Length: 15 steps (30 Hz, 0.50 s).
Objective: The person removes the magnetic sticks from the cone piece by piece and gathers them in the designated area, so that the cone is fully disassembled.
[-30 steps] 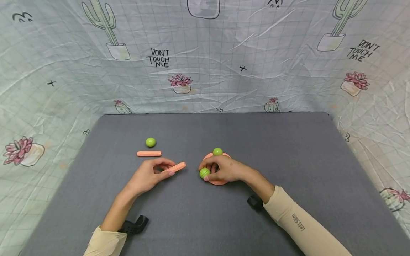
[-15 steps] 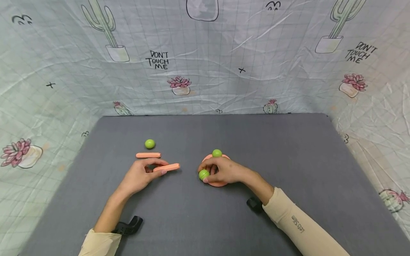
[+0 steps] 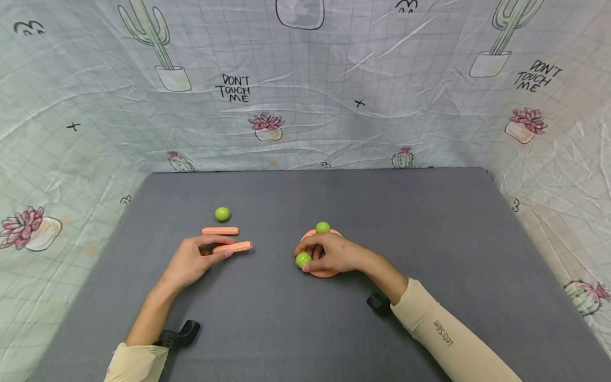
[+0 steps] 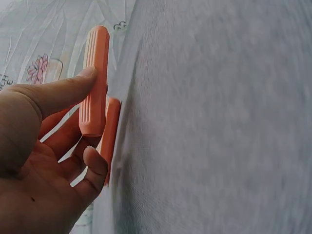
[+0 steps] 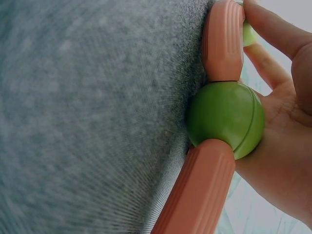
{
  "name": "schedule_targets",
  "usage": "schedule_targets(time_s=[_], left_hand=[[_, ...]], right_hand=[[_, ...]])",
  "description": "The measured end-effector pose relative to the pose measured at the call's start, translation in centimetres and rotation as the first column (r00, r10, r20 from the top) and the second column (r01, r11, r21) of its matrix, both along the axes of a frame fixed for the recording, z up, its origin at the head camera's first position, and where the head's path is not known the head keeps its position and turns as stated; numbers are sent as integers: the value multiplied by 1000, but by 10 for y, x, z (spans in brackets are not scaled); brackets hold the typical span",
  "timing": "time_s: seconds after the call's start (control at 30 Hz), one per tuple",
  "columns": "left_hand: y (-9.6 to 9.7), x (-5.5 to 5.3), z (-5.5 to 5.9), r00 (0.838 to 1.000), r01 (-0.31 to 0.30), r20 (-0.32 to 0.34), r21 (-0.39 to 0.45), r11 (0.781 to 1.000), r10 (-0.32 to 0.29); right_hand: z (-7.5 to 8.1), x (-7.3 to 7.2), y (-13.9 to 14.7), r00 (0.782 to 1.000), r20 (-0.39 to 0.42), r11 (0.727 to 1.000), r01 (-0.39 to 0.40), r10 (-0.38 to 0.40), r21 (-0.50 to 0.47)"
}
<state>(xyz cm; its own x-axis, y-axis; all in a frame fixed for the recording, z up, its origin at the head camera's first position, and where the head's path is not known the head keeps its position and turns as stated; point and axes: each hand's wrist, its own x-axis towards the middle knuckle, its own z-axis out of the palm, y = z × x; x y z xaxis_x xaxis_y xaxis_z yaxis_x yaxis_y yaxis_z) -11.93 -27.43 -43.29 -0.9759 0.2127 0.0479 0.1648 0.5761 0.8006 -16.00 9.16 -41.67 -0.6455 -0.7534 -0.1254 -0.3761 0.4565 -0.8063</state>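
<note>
The left hand [image 3: 188,262] pinches 1 orange rod [image 3: 240,246]; the right hand [image 3: 340,252] grips a curved orange-and-green piece [image 5: 222,114].

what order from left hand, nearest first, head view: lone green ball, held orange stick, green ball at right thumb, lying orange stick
1. Held orange stick, in the left hand
2. Lying orange stick, just beyond
3. Lone green ball, farther beyond
4. Green ball at the thumb of the right hand, rightmost
</note>
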Motion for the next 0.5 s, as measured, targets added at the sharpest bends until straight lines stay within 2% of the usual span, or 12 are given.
schedule_targets(time_s=[0.23,0.5], left_hand=[[-11,0,0,999,-10,41,-4,1000,10],[-23,-2,0,995,-80,47,-132,988,87]], right_hand=[[-3,0,1,1000,-7,1000,-1,1,-6],[-1,0,0,1000,-1,1000,4,-4,-6]])
